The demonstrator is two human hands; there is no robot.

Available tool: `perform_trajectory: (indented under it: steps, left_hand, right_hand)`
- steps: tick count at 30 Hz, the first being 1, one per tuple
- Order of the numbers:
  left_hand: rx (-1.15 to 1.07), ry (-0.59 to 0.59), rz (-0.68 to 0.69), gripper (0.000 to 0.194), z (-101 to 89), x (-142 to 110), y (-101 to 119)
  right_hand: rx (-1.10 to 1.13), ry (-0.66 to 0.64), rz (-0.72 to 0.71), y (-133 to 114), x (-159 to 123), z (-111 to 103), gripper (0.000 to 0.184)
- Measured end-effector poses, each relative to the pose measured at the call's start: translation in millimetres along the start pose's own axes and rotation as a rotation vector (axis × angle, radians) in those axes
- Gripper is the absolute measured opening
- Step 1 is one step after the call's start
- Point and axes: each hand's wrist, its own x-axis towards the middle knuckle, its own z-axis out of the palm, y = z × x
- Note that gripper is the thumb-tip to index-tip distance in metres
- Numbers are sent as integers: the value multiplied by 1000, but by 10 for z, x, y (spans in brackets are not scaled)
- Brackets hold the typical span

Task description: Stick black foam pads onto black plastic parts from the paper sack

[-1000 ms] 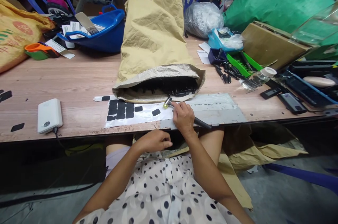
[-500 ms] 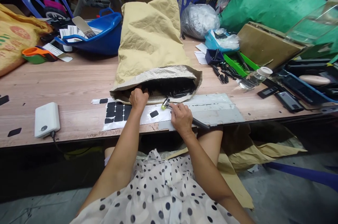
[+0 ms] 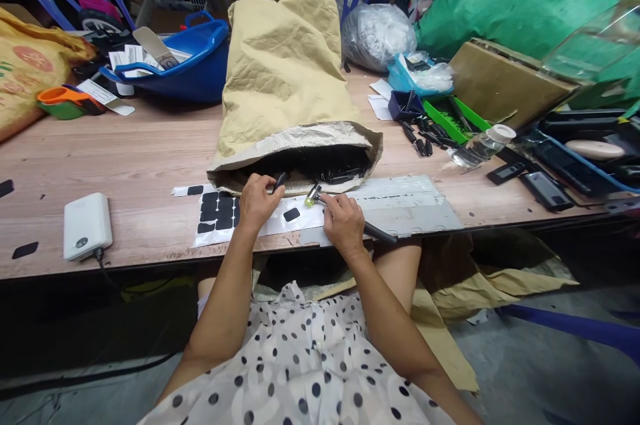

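Observation:
Between the fingers of my left hand [image 3: 259,203] is a small black part [image 3: 280,181], just in front of the mouth of a tan sack [image 3: 285,65]. Dark pieces [image 3: 345,175] show inside the sack's opening. My right hand [image 3: 344,221] is closed around a small hammer [image 3: 380,233], its metal head with a yellowish face pointing left. Under both hands lies a grey board [image 3: 425,205], with a white sheet of black stickers [image 3: 218,211] at its left. One loose black sticker [image 3: 291,215] sits between the hands.
A white power bank [image 3: 88,226] with a cable lies at the left. Behind it stands a blue basin [image 3: 200,71] of papers. To the right are a green tray [image 3: 455,119], a clear bottle [image 3: 484,146] and black parts [image 3: 423,145]. The table's front edge runs below my hands.
My left hand has come out of the sack's mouth toward me, and a black part now shows in its fingers. My right hand stays in place with the hammer.

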Motion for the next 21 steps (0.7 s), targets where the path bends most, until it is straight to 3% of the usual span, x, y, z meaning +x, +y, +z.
perform_trajectory:
  steps: [3,6,15,21]
  left_hand:
    - [-54,-134,198,16,-7,-189,-140]
    - [-71,-210,290,14,19,-286,-242]
    - [-152,-170,312,15,124,-309,-320]
    - [-184,-181,276,13,140,-295,-322]
  right_hand:
    - [0,0,-1,6,-4,1,37]
    - [-6,-7,0,10,-8,-3,37]
    - [-29,-33,-7,40,4,-9,41]
    - [129,20,-43,-23,25,-191,40]
